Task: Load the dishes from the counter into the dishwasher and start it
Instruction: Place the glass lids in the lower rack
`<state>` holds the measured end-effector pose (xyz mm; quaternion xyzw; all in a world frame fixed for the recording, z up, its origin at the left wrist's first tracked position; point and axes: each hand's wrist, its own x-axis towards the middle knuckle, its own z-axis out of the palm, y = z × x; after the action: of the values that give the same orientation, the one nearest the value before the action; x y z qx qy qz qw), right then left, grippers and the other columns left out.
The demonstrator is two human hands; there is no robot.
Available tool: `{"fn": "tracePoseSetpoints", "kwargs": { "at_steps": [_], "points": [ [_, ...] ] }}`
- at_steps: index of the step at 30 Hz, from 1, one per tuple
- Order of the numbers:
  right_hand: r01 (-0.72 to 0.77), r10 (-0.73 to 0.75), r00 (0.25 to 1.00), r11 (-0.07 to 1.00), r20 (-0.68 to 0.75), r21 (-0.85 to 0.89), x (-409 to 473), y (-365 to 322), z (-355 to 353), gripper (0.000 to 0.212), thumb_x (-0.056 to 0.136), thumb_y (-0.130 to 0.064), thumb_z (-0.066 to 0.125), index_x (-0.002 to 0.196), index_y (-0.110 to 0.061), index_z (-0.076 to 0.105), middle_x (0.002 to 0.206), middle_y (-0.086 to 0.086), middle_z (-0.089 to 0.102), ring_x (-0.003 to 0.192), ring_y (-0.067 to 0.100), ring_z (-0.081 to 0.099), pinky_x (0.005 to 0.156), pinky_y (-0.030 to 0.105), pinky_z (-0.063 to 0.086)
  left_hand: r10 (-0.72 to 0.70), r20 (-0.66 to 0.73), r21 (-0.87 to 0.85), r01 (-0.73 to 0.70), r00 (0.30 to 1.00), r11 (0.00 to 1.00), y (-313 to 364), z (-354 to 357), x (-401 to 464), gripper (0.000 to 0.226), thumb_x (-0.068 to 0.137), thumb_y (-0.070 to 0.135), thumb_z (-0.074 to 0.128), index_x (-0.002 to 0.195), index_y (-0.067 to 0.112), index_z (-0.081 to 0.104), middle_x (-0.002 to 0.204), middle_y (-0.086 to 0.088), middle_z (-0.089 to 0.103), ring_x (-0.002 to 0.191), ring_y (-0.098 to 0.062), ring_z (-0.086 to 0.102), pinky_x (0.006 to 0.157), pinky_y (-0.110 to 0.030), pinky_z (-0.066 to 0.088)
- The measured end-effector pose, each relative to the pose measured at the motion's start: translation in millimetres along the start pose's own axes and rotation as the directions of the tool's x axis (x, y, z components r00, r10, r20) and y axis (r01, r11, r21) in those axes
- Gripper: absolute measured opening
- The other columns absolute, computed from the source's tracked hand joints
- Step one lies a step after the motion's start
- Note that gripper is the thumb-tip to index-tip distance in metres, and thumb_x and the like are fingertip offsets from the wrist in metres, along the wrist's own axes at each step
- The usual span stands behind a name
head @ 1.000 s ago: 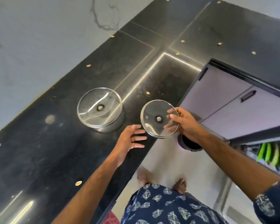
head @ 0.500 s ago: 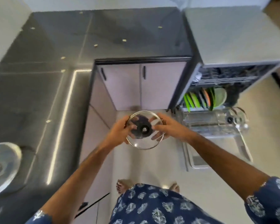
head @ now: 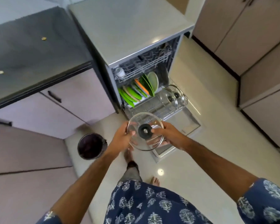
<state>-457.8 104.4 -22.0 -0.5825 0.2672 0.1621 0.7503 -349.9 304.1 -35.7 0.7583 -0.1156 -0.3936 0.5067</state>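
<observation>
Above the open dishwasher door point(head: 190, 122), both hands clasp one glass lid point(head: 145, 131). Left hand point(head: 121, 138) grips its rim; right hand point(head: 169, 136) pinches the opposite edge.

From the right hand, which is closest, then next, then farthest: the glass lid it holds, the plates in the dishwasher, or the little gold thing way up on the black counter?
Measured from the right hand:
1. Glass lid: in its grip, with the left hand on the other edge.
2. Green and orange plates: upright in the lower rack, ahead.
3. Gold speck: far left on the black counter.
</observation>
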Motion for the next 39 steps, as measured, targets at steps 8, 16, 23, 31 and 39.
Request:
{"fn": "tracePoseSetpoints", "kwargs": {
  "at_steps": [8,16,23,31,39],
  "points": [
    [-0.145,0.136,0.984,0.987,-0.119,-0.070,93.1,-4.2,-90.0,0.042,0.087,-0.005,0.058,0.125,-0.022,0.063,0.115,0.012,0.072,0.104,0.033,0.070,0.101,0.057,0.048,0.004,0.280,0.326,-0.099,0.960,0.940,6.2,21.4,190.9,0.044,0.096,0.017,0.061,0.139,0.025,0.054,0.118,-0.004,0.069,0.096,-0.016,0.069,0.090,-0.033,0.056],
    [-0.269,0.143,0.900,0.927,-0.413,-0.263,237.5,22.2,-172.0,0.042,0.094,-0.006,0.054,0.133,-0.021,0.057,0.106,0.010,0.071,0.075,0.016,0.075,0.069,0.040,0.063,-0.121,0.273,0.464,-0.021,0.954,0.885,-51.9,53.8,359.8,0.034,0.100,0.010,0.056,0.134,0.011,0.055,0.117,-0.005,0.062,0.108,-0.020,0.062,0.094,-0.029,0.047],
    [-0.267,-0.144,0.874,0.655,-0.464,-0.707,373.3,91.4,-256.1,0.025,0.097,-0.024,0.052,0.121,-0.018,0.060,0.092,0.014,0.069,0.084,0.032,0.068,0.081,0.043,0.057,-0.097,0.207,0.690,-0.075,0.974,0.720,-180.6,107.5,484.7,0.048,0.092,0.029,0.069,0.131,0.005,0.056,0.128,-0.017,0.060,0.119,-0.031,0.057,0.101,-0.042,0.046],
    [-0.197,-0.399,0.819,0.480,-0.413,-0.855,462.5,148.7,-310.2,0.024,0.094,-0.014,0.050,0.114,-0.008,0.061,0.091,0.017,0.070,0.075,0.032,0.068,0.071,0.042,0.059,0.050,0.131,0.805,-0.136,0.990,0.578,-241.1,177.9,567.4,0.114,0.070,0.062,0.081,0.152,0.003,0.028,0.154,-0.019,0.037,0.142,-0.034,0.037,0.114,-0.051,0.036],
    [-0.232,-0.342,0.853,0.428,-0.394,-0.873,498.6,162.7,-322.9,0.026,0.091,-0.009,0.049,0.114,-0.005,0.060,0.098,0.021,0.068,0.086,0.038,0.066,0.073,0.040,0.055,0.043,0.044,0.823,-0.060,0.998,0.565,-254.3,212.2,602.0,0.125,0.063,0.063,0.085,0.156,0.013,0.017,0.157,-0.009,0.031,0.133,-0.031,0.046,0.103,-0.049,0.042]
  ]
}}
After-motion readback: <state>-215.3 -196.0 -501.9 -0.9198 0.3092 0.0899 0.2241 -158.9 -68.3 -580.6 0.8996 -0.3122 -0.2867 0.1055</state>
